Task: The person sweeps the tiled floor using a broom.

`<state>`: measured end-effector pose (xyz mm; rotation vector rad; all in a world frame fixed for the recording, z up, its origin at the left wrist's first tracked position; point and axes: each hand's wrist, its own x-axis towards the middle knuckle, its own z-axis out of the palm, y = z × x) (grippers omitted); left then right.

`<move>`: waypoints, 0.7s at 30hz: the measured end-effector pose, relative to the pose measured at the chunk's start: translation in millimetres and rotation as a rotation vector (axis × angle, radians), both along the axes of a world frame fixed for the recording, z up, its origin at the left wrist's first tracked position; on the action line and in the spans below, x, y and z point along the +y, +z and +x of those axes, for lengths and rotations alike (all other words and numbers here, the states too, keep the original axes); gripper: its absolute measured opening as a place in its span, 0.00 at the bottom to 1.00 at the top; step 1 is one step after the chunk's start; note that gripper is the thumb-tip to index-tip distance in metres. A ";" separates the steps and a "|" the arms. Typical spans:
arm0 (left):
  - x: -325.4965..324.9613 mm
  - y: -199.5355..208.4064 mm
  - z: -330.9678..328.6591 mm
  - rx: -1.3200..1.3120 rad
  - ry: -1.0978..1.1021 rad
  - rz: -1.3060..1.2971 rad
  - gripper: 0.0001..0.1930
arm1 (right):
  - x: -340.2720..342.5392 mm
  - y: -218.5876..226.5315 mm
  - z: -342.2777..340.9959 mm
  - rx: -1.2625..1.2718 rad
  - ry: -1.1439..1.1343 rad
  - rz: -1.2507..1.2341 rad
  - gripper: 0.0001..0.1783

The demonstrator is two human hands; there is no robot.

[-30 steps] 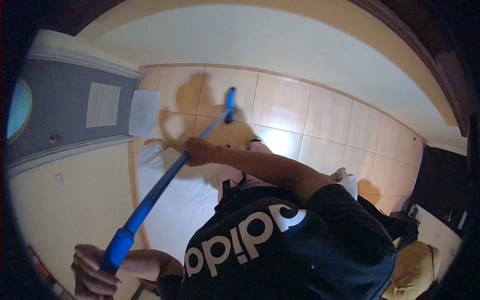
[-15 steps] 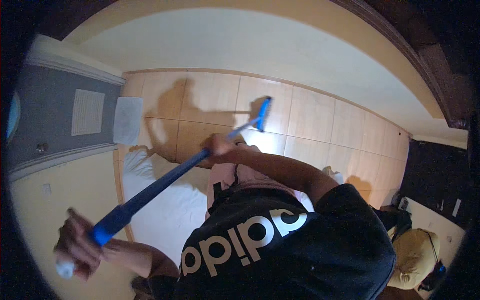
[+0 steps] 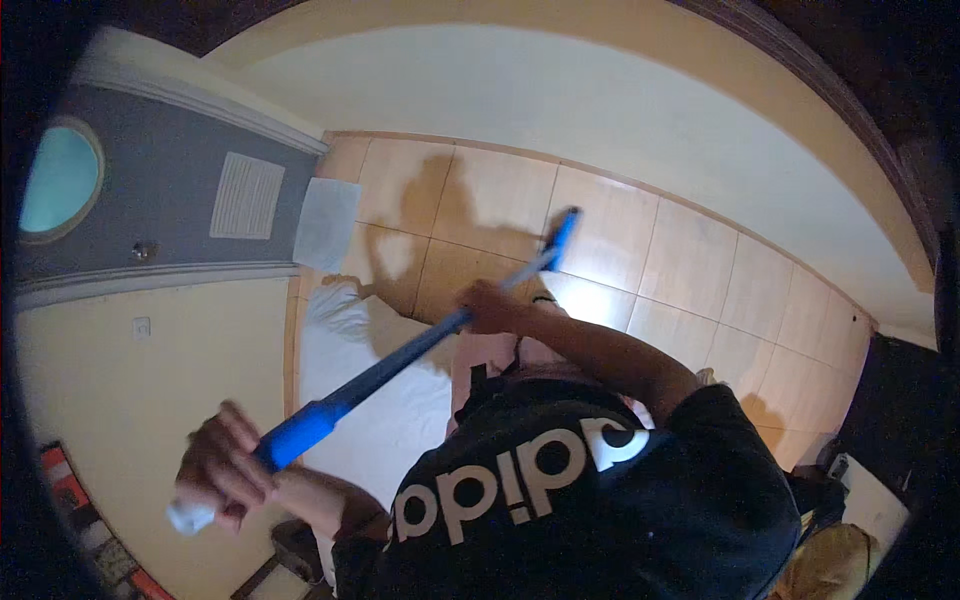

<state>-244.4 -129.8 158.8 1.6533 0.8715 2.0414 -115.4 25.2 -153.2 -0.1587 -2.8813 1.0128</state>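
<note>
While left hand (image 3: pixel 225 462) and right hand (image 3: pixel 490 306) grip blue pole (image 3: pixel 386 373) | blue head (image 3: pixel 563 238) beyond right hand

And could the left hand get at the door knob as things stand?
Probably not: the left hand is wrapped around the pole, and the knob, on the grey door, looks too far off.

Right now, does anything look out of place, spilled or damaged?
Only the white cloth stands out: rumpled at the end near the mat, not lying flat. I see no spill or damage.
</note>
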 end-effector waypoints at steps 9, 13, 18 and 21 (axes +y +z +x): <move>-2.2 -60.5 -48.8 -0.597 0.519 -0.091 0.07 | 32.1 11.8 15.4 -0.297 -0.060 -0.006 0.10; -87.9 38.3 -154.1 -0.022 -0.281 0.031 0.08 | -23.4 78.5 -121.0 -0.006 0.002 -0.153 0.11; -44.1 71.3 -151.0 0.273 -0.177 -0.047 0.10 | -35.7 80.0 -257.5 0.221 0.089 -0.377 0.07; -43.0 76.0 -172.4 0.658 0.067 -0.449 0.09 | -42.1 64.7 -295.7 0.239 0.068 -0.398 0.07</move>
